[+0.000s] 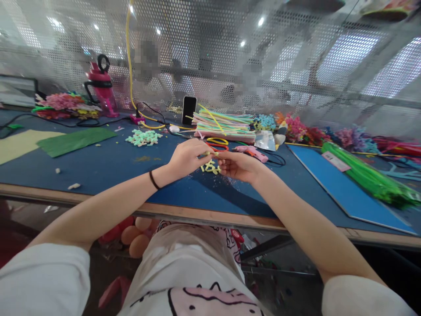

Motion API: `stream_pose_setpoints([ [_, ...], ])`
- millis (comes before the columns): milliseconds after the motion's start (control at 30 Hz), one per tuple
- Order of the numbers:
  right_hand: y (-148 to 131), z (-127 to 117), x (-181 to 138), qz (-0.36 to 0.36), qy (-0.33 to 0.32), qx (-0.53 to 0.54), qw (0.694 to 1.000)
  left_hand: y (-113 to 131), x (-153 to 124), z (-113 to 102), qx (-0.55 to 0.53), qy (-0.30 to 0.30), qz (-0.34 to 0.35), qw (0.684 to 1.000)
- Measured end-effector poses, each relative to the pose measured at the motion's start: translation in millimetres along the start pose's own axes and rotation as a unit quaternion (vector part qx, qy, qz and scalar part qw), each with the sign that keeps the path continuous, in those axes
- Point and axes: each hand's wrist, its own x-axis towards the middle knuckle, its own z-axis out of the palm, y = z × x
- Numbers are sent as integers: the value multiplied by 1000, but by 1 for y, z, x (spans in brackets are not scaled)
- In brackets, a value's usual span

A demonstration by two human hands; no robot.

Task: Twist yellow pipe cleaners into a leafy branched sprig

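Over the middle of the blue tabletop, my left hand (pixel 187 159) and my right hand (pixel 241 166) meet at the fingertips. Both are closed in a pinch on a small yellow chenille stem piece (pixel 212 153), mostly covered by the fingers. Just beneath them lies a little pile of bent yellow chenille pieces (pixel 210 167). Scissors (pixel 217 141) with yellow and red handles rest right behind the fingers. A pink glue gun (pixel 252 152) lies on its side beyond my right hand. To the left is a heap of mint-green chenille pieces (pixel 144 137).
A bundle of pastel chenille stems (pixel 225 123) and a propped phone (pixel 189 109) stand at the back. Right: a blue board (pixel 335 184) with packed green stems (pixel 371 175). Left: green sheet (pixel 75 141), pink bottle (pixel 101 90). A yellow cable (pixel 129 57) hangs by the perforated screen.
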Motion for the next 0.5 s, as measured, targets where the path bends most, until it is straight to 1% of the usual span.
stream_pose_setpoints([
  [67,1,2,0,-11,4,12,1000,-1,-1,-1,9,-2,26,1000],
  [133,2,3,0,-28,-1,16,999,-2,-1,-1,18,-7,34,999],
  [233,4,4,1,-66,-15,6,998,-1,-2,-2,17,-5,28,999],
  [300,6,4,0,-106,-17,-19,994,2,-2,-2,5,2,15,1000],
  [367,8,5,-1,-160,-10,-60,985,6,-1,-1,-16,13,-24,1000],
  [400,9,5,-2,-190,-4,-86,978,7,0,-1,-33,16,-59,998],
  [467,10,6,-3,-252,13,-151,956,10,1,0,-92,10,-152,984],
  [500,10,7,-3,-280,26,-189,941,10,2,1,-136,0,-203,970],
])
